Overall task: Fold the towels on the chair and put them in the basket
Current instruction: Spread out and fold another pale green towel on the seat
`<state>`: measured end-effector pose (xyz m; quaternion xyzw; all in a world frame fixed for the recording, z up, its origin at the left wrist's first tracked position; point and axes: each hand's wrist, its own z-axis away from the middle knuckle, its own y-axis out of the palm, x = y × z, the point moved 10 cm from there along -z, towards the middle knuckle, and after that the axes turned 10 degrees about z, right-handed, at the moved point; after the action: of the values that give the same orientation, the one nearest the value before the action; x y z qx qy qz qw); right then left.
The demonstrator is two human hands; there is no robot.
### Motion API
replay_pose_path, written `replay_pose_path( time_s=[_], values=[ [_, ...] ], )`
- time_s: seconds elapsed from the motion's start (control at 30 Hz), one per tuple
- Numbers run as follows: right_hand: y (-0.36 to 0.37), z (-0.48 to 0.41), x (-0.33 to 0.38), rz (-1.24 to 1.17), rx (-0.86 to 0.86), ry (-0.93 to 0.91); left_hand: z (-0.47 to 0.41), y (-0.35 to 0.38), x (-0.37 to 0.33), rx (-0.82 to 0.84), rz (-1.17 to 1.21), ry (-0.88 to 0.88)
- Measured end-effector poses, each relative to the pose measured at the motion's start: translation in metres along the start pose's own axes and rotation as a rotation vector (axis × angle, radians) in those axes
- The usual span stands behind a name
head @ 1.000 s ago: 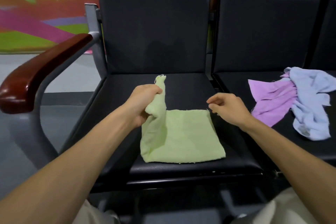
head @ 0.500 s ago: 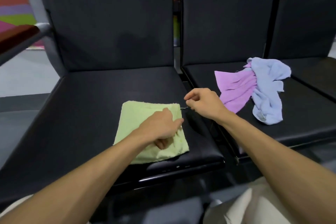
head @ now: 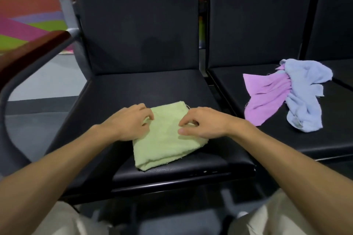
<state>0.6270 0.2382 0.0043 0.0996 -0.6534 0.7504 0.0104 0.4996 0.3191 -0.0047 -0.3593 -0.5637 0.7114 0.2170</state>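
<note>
Both hands [head: 131,123] [head: 205,123] palm-down, fingers curled on folded green towel [head: 164,143].

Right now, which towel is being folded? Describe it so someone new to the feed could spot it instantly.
Find the black seat with the wooden armrest. On its cushion, near the front edge, lies the green towel, folded into a flat square, with the left hand and right hand on it. Unlike the crumpled purple towel and blue towel heaped on the next seat, it is neat and alone.
</note>
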Motion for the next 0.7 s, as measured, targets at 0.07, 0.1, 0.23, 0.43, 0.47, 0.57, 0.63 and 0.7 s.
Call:
replay_pose_path(
  time_s=[0.07,0.1,0.23,0.43,0.47,0.57,0.63,0.7],
  values=[
    [0.002,-0.011,0.008,0.107,0.027,0.022,0.012,-0.006,0.009,-0.025,-0.030,0.002],
    [0.005,-0.017,0.013,0.150,0.040,0.026,0.020,-0.008,0.014,-0.034,0.006,0.001],
    [0.020,-0.041,0.029,0.282,0.114,-0.004,0.045,-0.011,0.024,-0.017,0.367,0.027],
    [0.006,-0.071,0.028,0.307,-0.047,0.054,0.059,0.001,0.036,0.097,0.341,0.101],
    [-0.003,-0.070,0.028,0.302,-0.132,0.063,0.059,0.002,0.041,0.092,0.338,0.100],
    [-0.014,-0.059,0.031,0.222,-0.230,0.019,0.056,0.003,0.054,0.038,0.356,0.100],
    [-0.004,-0.048,0.030,0.100,-0.125,-0.024,0.052,0.001,0.056,-0.007,0.364,0.121],
    [0.009,-0.035,0.028,0.030,0.001,-0.040,0.050,-0.001,0.057,-0.048,0.349,0.144]
  ],
)
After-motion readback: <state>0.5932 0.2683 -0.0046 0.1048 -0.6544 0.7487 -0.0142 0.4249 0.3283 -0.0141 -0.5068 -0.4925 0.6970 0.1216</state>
